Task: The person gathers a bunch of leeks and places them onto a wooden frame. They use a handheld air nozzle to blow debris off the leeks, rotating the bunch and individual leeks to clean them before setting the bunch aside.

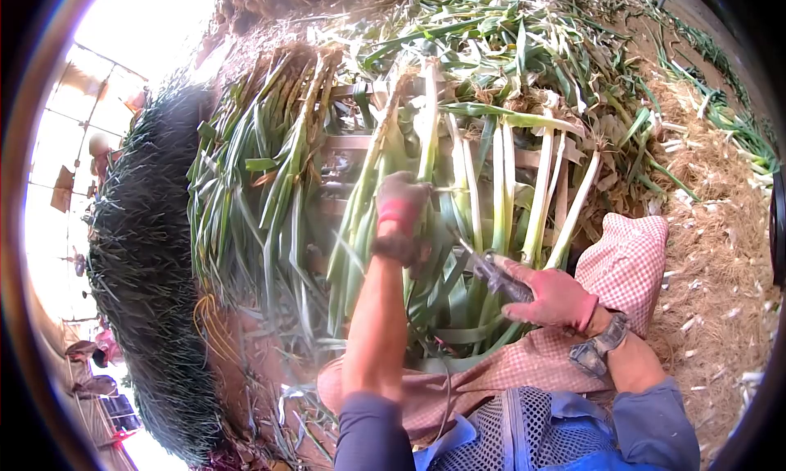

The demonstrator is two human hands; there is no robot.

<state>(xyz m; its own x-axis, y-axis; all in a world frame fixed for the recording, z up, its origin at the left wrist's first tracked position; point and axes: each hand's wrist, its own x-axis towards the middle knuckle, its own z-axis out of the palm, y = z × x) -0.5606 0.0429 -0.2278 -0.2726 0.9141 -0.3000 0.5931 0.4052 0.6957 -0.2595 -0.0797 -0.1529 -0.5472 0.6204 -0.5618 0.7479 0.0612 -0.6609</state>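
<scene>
Long green onions with white stalks and root ends lie side by side before me. My left hand (401, 202), in a dirty pinkish-red glove and somewhat blurred, is curled at the lower part of a green onion (428, 119). In my right hand (550, 297), also gloved, is a dark-handled tool (501, 278) with a thin tip directed up and left at the stalks. Closest to that tip are peeled-looking white green onions (503, 180). Smeared leaf shapes show just below my left hand.
Unpeeled green onions (278, 144) lie at left, by a tall dark green stack (151, 283). Stripped leaves (499, 37) heap up behind the slatted support (348, 142). Checked cloth (626, 258) covers my lap; root trimmings (716, 283) litter the ground at right.
</scene>
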